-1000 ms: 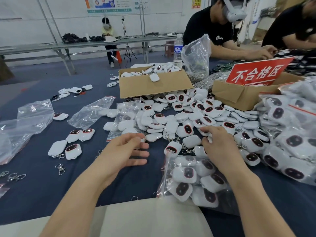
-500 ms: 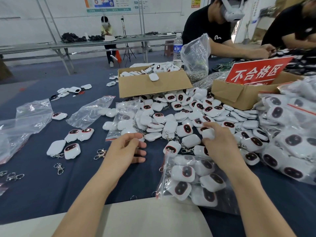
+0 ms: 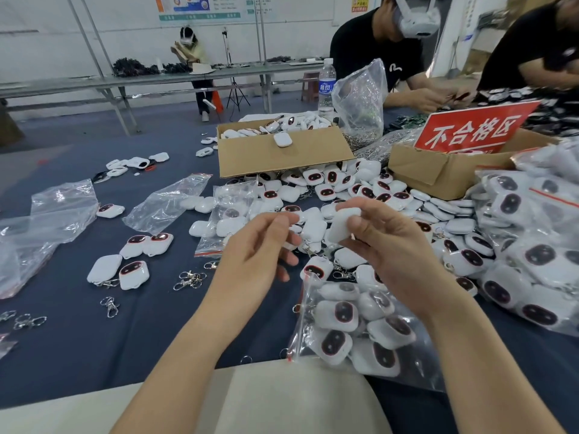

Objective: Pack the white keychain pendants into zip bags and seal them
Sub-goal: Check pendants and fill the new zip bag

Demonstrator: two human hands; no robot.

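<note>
The right hand [image 3: 394, 252] holds one white pendant [image 3: 342, 227] up above the pile, thumb on the near face and fingertips curled behind its top end. The pendant's long axis is steep, with the top leaning right towards the fingertips and the lower end pointing down-left. The face towards the camera is plain white. The left hand [image 3: 257, 249] hovers just left of it, apart from the pendant, fingers loosely curled with nothing clearly between them.

Below the right fingers lies the zip bag [image 3: 360, 336], partly filled with pendants that show dark oval faces rimmed in red. Its red-striped mouth edge is on the side nearest the left wrist and runs roughly towards and away from the person. Beyond both sets of fingertips spreads the loose pile of pendants [image 3: 341, 189].

Past the pile, a cardboard box [image 3: 282, 155] holds more pendants. Right of the right fingers a second box [image 3: 438, 173] carries a red sign [image 3: 473, 133] reading 不合格区 in white. A water bottle [image 3: 326, 86] further back has a blue label too small to read.

Far right of the right hand, filled bags [image 3: 532, 245] are heaped up and crowd that side. Left of the left fingers the dark blue table [image 3: 94, 346] is more open, with only scattered pendants, empty bags [image 3: 169, 202] and metal clasps [image 3: 189, 278]. Below the left wrist there is bare cloth as far as a pale strip [image 3: 282, 402] at the near edge.
</note>
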